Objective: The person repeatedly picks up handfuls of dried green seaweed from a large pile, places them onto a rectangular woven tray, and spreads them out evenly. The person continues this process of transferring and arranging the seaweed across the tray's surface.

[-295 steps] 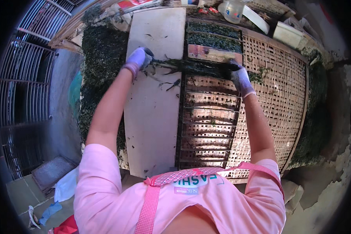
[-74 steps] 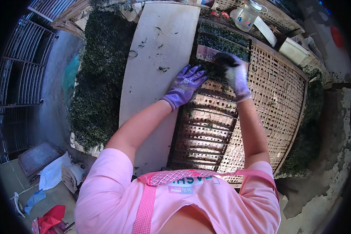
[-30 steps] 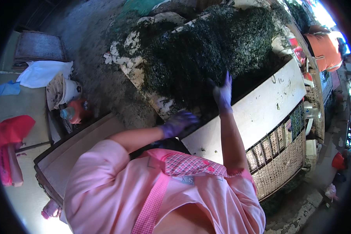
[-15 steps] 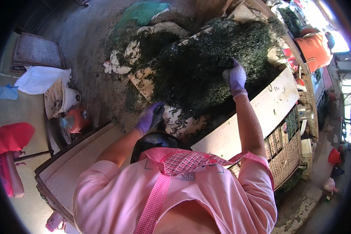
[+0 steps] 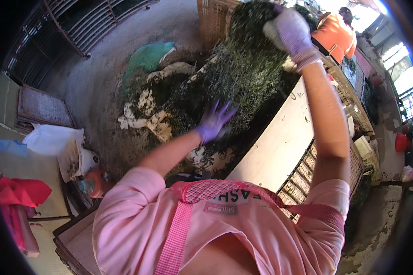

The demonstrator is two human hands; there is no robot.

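Observation:
A big heap of dark green, shredded leafy stuff (image 5: 243, 87) lies in front of me, spread over pale sacking (image 5: 158, 123). My left hand (image 5: 214, 123), in a purple glove, reaches over the heap's near side with its fingers spread and nothing in them. Raised at the heap's far right is my right hand (image 5: 293, 34), in a purple and whitish glove. Its fingers curl around a dark green clump (image 5: 252, 23), and loose bits blur through the air below. Part of that clump merges with the heap behind it.
A pale board (image 5: 270, 137) slants along the heap's right side, above woven trays (image 5: 300, 176). Someone in orange (image 5: 336, 36) bends over at the upper right. To the left are a white bucket (image 5: 88, 160), stacked screens (image 5: 43, 107) and a green sack (image 5: 144, 59).
My right hand has risen up and away from the heap, lifting a green clump. My left hand has moved right over the heap and spread its fingers. The view has shifted.

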